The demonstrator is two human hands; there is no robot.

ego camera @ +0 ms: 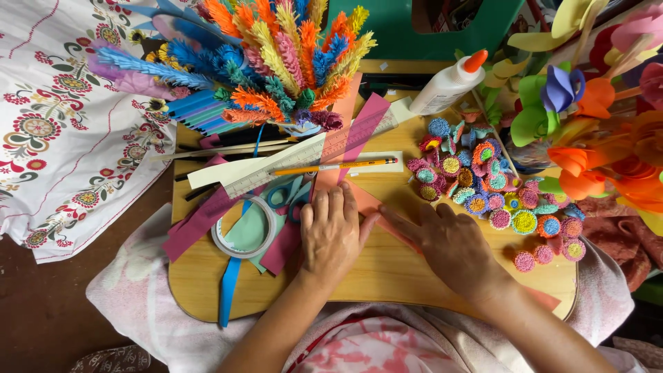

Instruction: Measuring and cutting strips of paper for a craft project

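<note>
Head view, the only one supplied: both hands lie flat, palms down and fingers extended, on a salmon-orange paper strip (367, 204) that rests on the wooden worktop (387, 273). Neither hand is clenched or pinching; each presses the strip against the board. The left hand (331, 231) covers the strip near its middle, fingers pointing away from the body; the right hand (450, 243) sits just beside it to the right, its fingertips angled inward toward the left hand, with a short exposed piece of strip between them. The strip's long axis runs diagonally, from the upper left near the scissors down toward the lower right edge of the worktop, passing under the right wrist. The strip lies directly beneath both hands, so neither is nearer; the left holds the upper portion, the right the lower. Just beyond the left fingertips lie a yellow pencil (334, 166) and a clear ruler (304, 157), both roughly crosswise. A tape roll (242, 229) and blue-handled scissors (286, 195) lie to the left; a cluster of small rolled paper discs (483, 190) lies right, near the right hand.
</note>
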